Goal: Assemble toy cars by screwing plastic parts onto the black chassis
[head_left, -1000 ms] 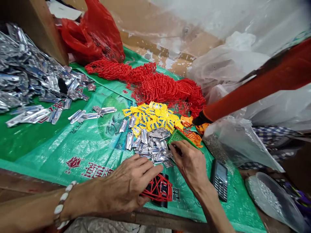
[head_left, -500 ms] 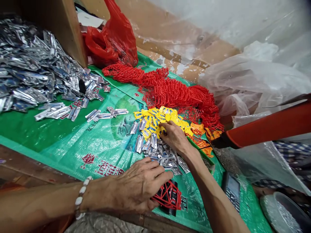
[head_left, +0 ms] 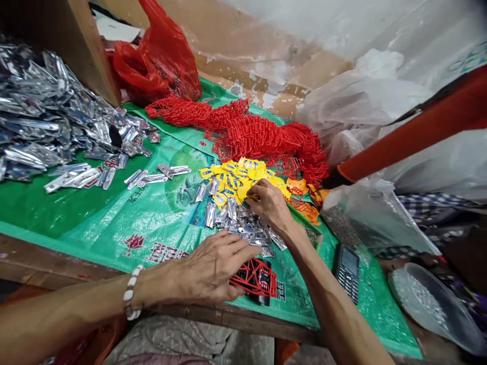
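A red lattice frame on a black base, like a toy car body (head_left: 255, 278), lies near the front edge of the green sheet. My left hand (head_left: 213, 266) is curled over its left end, with the thumb and index finger on either side. My right hand (head_left: 268, 205) reaches into the heap of small yellow pieces with blue labels (head_left: 243, 177). Its thumb and fingertips are pinched together at the heap's edge; what is between them is hidden. Silver pieces (head_left: 232, 218) lie between my two hands.
Red lattice frames (head_left: 262, 137) are heaped behind the yellow pieces. A large silver pile (head_left: 45, 116) fills the left, beside a red plastic bag (head_left: 160, 61). At the right are a keypad phone (head_left: 347, 271), a clear bowl (head_left: 429, 304) and an orange-red bar (head_left: 411, 126).
The camera view has shifted, so most things appear further left. My right fingers have drawn closer together at the yellow heap. My left hand stays by the red and black body.
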### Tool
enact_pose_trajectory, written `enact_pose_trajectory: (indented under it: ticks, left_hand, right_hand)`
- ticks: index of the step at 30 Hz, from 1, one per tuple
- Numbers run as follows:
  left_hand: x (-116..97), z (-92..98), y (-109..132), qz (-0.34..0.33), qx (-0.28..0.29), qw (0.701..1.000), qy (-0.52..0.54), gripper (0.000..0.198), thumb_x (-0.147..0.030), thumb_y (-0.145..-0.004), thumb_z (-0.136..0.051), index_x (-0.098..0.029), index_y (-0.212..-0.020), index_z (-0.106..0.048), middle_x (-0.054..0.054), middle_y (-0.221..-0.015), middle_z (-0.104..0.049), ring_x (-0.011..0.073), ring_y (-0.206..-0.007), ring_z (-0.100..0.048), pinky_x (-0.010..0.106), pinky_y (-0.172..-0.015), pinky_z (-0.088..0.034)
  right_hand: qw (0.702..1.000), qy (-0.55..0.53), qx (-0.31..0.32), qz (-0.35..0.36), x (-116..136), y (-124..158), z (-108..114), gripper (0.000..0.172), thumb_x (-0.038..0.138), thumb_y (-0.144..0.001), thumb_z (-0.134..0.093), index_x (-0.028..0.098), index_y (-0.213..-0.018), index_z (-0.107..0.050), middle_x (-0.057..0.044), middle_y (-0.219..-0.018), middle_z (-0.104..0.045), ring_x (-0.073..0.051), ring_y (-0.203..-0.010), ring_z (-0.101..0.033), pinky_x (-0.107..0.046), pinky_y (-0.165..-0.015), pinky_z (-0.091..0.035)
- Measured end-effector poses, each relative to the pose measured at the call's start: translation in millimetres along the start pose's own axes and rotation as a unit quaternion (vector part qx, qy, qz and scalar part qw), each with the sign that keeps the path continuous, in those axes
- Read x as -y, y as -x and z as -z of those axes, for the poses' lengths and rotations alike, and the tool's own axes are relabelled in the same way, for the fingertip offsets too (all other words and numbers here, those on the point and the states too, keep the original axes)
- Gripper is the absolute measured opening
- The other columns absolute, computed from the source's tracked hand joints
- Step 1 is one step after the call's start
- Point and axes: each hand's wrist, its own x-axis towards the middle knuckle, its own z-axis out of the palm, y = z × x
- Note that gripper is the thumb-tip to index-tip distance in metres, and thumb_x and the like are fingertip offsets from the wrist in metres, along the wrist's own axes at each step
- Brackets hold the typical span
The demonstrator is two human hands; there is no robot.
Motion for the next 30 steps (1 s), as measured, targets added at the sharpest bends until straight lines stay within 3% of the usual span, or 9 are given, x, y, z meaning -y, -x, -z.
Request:
enact_pose_trajectory:
  ticks: [5,7,9,12,14,19,24,27,30]
  left_hand:
    - [5.5,-5.4,3.1,0.020,-0.011,0.999,0.034,0.059,-0.045,-0.093,-0.062,-0.011,-0.138,-0.046,0.017,-0.123,-0.064,0.0308,-0.112,-0.060,0.044,-0.096,-0.049]
    - [7.5,-7.7,5.2,0.033,-0.014,0.998,0.049,0.067,-0.044,-0.092,-0.064,-0.011,-0.144,-0.039,0.018,-0.129,-0.061,0.0316,-0.118,-0.057,0.045,-0.098,-0.048]
    - [9.5,-10.0,6.8,0.037,-0.010,0.997,0.065,0.075,-0.044,-0.091,-0.065,-0.012,-0.149,-0.031,0.019,-0.135,-0.057,0.0320,-0.122,-0.055,0.046,-0.100,-0.047]
    - [11.3,-11.7,6.4,0.029,-0.005,0.997,0.072,0.081,-0.042,-0.089,-0.067,-0.013,-0.151,-0.024,0.019,-0.135,-0.056,0.0323,-0.123,-0.054,0.047,-0.101,-0.047]
    - [10.7,-10.9,4.1,0.025,-0.006,0.997,0.069,0.079,-0.037,-0.087,-0.069,-0.013,-0.150,-0.026,0.019,-0.134,-0.057,0.0317,-0.121,-0.055,0.046,-0.100,-0.047]
    - [5.9,-6.1,-1.6,0.027,-0.012,0.998,0.062,0.069,-0.029,-0.085,-0.067,-0.011,-0.143,-0.034,0.016,-0.120,-0.064,0.0289,-0.104,-0.063,0.041,-0.090,-0.052]
    - [6.3,-10.1,2.8,0.030,-0.012,0.999,0.040,0.079,-0.027,-0.085,-0.070,-0.009,-0.149,-0.027,0.019,-0.133,-0.059,0.0314,-0.123,-0.057,0.043,-0.101,-0.048]
    - [6.8,-11.1,4.5,0.030,-0.012,0.999,0.037,0.080,-0.025,-0.085,-0.071,-0.011,-0.149,-0.026,0.018,-0.132,-0.060,0.0305,-0.124,-0.056,0.042,-0.102,-0.047]
    - [5.7,-7.9,2.1,0.027,-0.009,0.999,0.036,0.078,-0.030,-0.086,-0.073,-0.009,-0.147,-0.028,0.019,-0.128,-0.062,0.0314,-0.118,-0.060,0.043,-0.100,-0.050]
  right_hand:
    - [0.998,-0.052,-0.004,0.044,20.7,29.2,52.1,0.007,0.018,-0.089,-0.062,0.017,-0.084,-0.067,-0.007,-0.098,-0.066,-0.018,-0.096,-0.060,-0.033,-0.089,-0.045]
    - [0.992,-0.103,0.033,0.071,26.0,49.5,77.2,0.008,0.025,-0.091,-0.064,0.019,-0.087,-0.066,-0.002,-0.088,-0.067,-0.016,-0.086,-0.061,-0.032,-0.085,-0.046]
    - [0.978,-0.157,0.113,0.080,28.2,69.1,93.5,0.013,0.030,-0.093,-0.064,0.021,-0.085,-0.066,0.001,-0.082,-0.068,-0.014,-0.079,-0.061,-0.032,-0.083,-0.046]
    - [0.944,-0.230,0.209,0.113,28.5,88.7,92.3,0.020,0.036,-0.094,-0.061,0.022,-0.082,-0.069,0.002,-0.078,-0.069,-0.014,-0.079,-0.062,-0.032,-0.084,-0.046]
    - [0.934,-0.249,0.226,0.120,28.9,94.5,78.8,0.023,0.037,-0.095,-0.059,0.022,-0.084,-0.072,0.001,-0.078,-0.069,-0.014,-0.081,-0.062,-0.033,-0.085,-0.047]
    - [0.950,-0.258,0.141,0.104,33.6,105.9,47.5,0.019,0.038,-0.090,-0.066,0.025,-0.102,-0.075,-0.004,-0.100,-0.068,-0.016,-0.098,-0.064,-0.030,-0.083,-0.053]
    - [0.982,-0.156,-0.040,0.095,46.6,133.8,37.7,0.008,0.020,-0.090,-0.067,0.020,-0.098,-0.066,-0.005,-0.096,-0.066,-0.014,-0.088,-0.062,-0.026,-0.076,-0.054]
    - [0.988,-0.089,-0.066,0.107,57.8,148.9,32.9,0.014,0.009,-0.092,-0.058,0.018,-0.102,-0.063,-0.008,-0.102,-0.067,-0.015,-0.093,-0.061,-0.026,-0.079,-0.055]
    - [0.992,-0.041,-0.082,0.083,67.2,157.3,25.6,0.018,0.021,-0.092,-0.064,0.017,-0.109,-0.062,-0.013,-0.114,-0.066,-0.021,-0.103,-0.061,-0.034,-0.084,-0.055]
